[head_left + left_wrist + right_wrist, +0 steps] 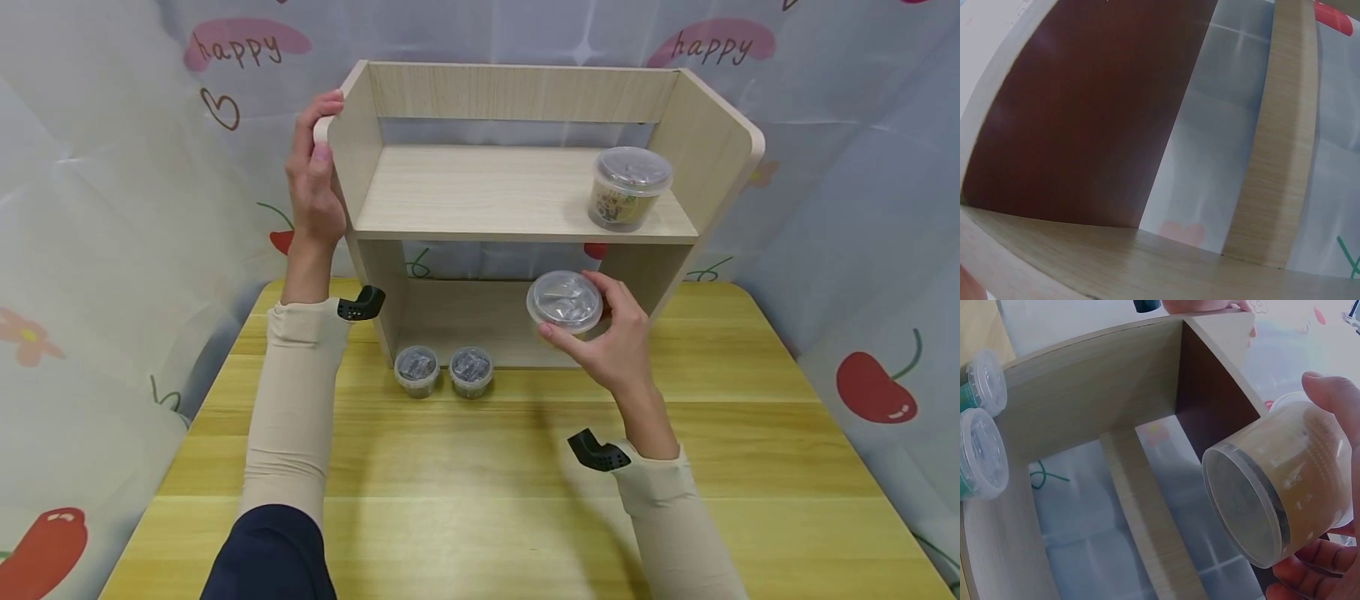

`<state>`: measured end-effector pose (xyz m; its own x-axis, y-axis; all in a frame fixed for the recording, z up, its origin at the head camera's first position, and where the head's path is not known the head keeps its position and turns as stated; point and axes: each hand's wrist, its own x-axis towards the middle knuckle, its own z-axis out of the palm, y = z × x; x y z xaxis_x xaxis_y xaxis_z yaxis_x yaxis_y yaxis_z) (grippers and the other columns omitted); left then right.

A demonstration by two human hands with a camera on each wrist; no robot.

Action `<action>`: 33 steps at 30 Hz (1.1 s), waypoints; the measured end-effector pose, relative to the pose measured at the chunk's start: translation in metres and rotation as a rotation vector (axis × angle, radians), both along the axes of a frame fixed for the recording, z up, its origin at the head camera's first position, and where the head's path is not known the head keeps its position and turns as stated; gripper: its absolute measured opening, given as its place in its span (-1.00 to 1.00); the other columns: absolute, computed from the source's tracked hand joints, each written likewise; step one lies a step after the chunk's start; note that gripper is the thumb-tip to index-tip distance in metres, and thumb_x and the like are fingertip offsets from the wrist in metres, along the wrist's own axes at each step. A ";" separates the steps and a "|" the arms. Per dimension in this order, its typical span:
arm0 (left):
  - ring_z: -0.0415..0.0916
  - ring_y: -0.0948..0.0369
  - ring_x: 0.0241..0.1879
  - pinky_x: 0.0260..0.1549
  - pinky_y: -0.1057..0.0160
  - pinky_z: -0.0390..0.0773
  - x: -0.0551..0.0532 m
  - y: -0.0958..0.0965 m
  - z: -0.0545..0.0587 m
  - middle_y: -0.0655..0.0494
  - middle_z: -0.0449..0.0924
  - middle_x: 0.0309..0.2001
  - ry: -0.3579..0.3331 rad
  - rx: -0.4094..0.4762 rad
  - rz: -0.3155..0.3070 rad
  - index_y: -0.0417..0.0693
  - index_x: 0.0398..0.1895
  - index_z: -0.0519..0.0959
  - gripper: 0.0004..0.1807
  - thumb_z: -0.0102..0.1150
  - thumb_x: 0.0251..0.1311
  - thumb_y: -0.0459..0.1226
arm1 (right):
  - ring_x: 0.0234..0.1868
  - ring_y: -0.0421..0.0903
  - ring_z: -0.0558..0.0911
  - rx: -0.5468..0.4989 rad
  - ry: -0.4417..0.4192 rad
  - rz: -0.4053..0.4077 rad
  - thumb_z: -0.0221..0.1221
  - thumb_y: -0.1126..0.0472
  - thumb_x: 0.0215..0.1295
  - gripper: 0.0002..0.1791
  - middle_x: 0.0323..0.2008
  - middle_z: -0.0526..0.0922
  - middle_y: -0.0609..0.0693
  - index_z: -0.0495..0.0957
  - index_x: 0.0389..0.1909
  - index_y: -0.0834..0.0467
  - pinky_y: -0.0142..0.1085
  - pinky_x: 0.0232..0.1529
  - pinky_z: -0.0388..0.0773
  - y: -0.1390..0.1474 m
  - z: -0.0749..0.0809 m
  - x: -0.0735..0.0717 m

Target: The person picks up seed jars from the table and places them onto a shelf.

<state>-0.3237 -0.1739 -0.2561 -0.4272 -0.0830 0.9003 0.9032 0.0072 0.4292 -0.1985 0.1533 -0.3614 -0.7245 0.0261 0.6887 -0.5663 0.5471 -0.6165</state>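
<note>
My left hand [315,183] grips the left side panel of a pale wooden two-tier shelf [525,237], fingers round its upper edge and thumb in front. My right hand [618,346] holds a clear-lidded plastic tub [564,300] between thumb and fingers, in front of the lower compartment. Seen from the right wrist, that tub [1310,475] has a printed, tan-looking wall and lies tilted in the fingers [1310,572]. A similar larger tub [628,190] stands upright on the upper board's right end. In the left wrist view just a sliver of skin shows at the lower left.
Two small lidded cups [417,371] stand side by side on the wooden table [480,500], before the shelf's lower left front edge. Behind and at both sides hangs a printed curtain [862,250]. A slat [525,92] runs across the shelf's upper back.
</note>
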 end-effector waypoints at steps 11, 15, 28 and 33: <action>0.23 0.07 0.31 0.33 0.12 0.17 0.000 0.000 0.000 -0.24 0.34 0.25 -0.007 -0.003 -0.004 -0.49 0.14 0.31 -0.44 -0.34 0.14 -0.26 | -0.22 -0.04 0.52 -0.011 0.018 0.012 0.49 0.01 -0.25 -0.14 -0.13 0.61 0.20 0.50 0.12 0.37 -0.44 -0.29 0.37 0.001 0.008 0.000; 0.23 0.08 0.31 0.33 0.12 0.17 0.000 0.000 -0.001 -0.24 0.35 0.26 -0.008 -0.004 -0.001 -0.48 0.14 0.31 -0.43 -0.34 0.14 -0.26 | -0.24 -0.07 0.51 -0.021 0.037 0.016 0.48 -0.02 -0.25 -0.13 -0.14 0.62 0.20 0.51 0.12 0.37 -0.45 -0.30 0.37 0.001 0.009 -0.001; 0.22 0.08 0.32 0.34 0.12 0.15 -0.001 -0.001 -0.001 -0.23 0.35 0.24 -0.002 -0.003 0.003 -0.47 0.12 0.33 -0.44 -0.34 0.14 -0.24 | -0.18 -0.07 0.52 -0.038 0.039 0.012 0.45 -0.10 -0.21 -0.12 -0.10 0.63 0.18 0.51 0.12 0.36 -0.43 -0.28 0.40 0.002 0.016 -0.003; 0.23 0.08 0.31 0.33 0.11 0.17 0.001 0.000 0.000 -0.22 0.35 0.25 -0.003 -0.002 -0.004 -0.46 0.12 0.33 -0.44 -0.33 0.14 -0.24 | -0.17 -0.06 0.53 -0.037 0.039 0.010 0.46 -0.07 -0.22 -0.13 -0.10 0.63 0.18 0.51 0.12 0.36 -0.44 -0.27 0.40 0.002 0.019 -0.003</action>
